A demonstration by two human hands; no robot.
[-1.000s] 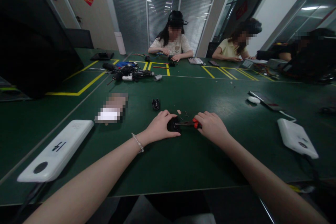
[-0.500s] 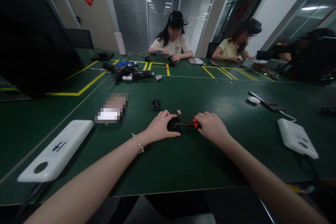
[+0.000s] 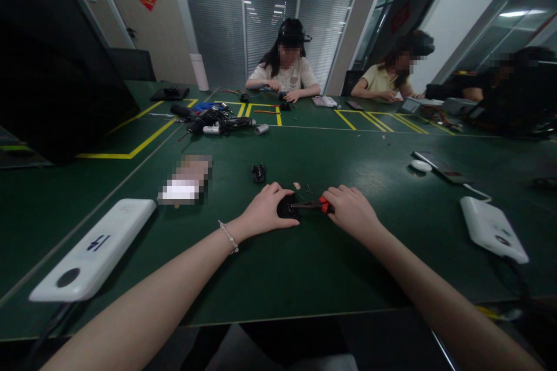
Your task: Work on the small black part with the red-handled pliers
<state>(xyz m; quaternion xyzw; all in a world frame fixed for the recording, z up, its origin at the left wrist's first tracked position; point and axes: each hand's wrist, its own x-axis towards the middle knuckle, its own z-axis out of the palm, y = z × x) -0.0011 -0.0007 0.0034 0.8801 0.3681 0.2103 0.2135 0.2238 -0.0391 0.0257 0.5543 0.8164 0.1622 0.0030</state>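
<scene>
My left hand (image 3: 270, 208) curls its thumb and fingers around a small dark part (image 3: 287, 208) on the green table, holding it from the left. Red-handled needle-nose pliers (image 3: 310, 205) are gripped in my right hand (image 3: 350, 208), and their tips reach into that dark part. Whether the jaws pinch anything there is too small to tell. Just beyond lie several thin screw-like bits (image 3: 308, 188) and a small pale piece (image 3: 296, 185). Another black part (image 3: 258, 173) stands on the table past my left fingers.
A white power bank (image 3: 98, 246) lies left, another white device (image 3: 494, 229) right. A pixelated phone-like object (image 3: 187, 179) and a heap of black tools and cables (image 3: 213, 119) are farther off. A large dark screen (image 3: 52, 64) stands left. Other people sit across the table.
</scene>
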